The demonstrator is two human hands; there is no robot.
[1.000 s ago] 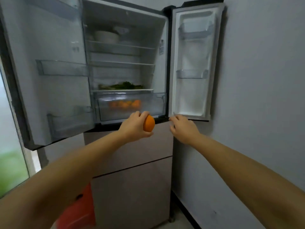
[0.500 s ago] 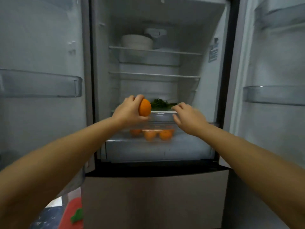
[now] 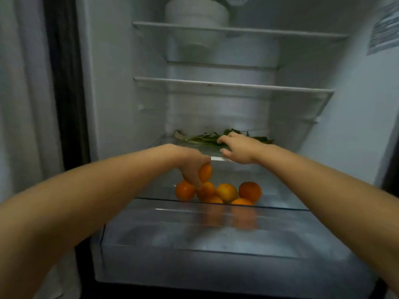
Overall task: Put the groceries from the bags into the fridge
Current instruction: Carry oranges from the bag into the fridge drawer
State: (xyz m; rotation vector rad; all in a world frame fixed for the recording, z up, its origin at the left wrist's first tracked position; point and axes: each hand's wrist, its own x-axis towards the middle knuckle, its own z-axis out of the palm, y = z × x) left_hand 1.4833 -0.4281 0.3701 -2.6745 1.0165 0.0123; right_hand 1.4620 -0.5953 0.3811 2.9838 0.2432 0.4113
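My left hand (image 3: 192, 167) grips an orange (image 3: 205, 172) and holds it low inside the pulled-out clear crisper drawer (image 3: 216, 225), just above several oranges (image 3: 226, 192) lying at the drawer's back. My right hand (image 3: 237, 148) rests with relaxed fingers on the front edge of the glass shelf (image 3: 207, 151) that covers the drawer, its fingertips touching leafy greens (image 3: 203, 139) lying on that shelf.
Two more glass shelves sit above: a bare middle shelf (image 3: 233, 86) and an upper shelf (image 3: 237, 31) carrying a white bowl (image 3: 196, 14). The fridge's left wall (image 3: 121, 83) and right wall (image 3: 356, 104) close in the space. A label (image 3: 384, 33) is stuck on the right wall.
I have moved closer to the fridge. My left hand has lowered the orange from shelf height into the drawer. My right hand has gone from the drawer front up onto the shelf by the greens.
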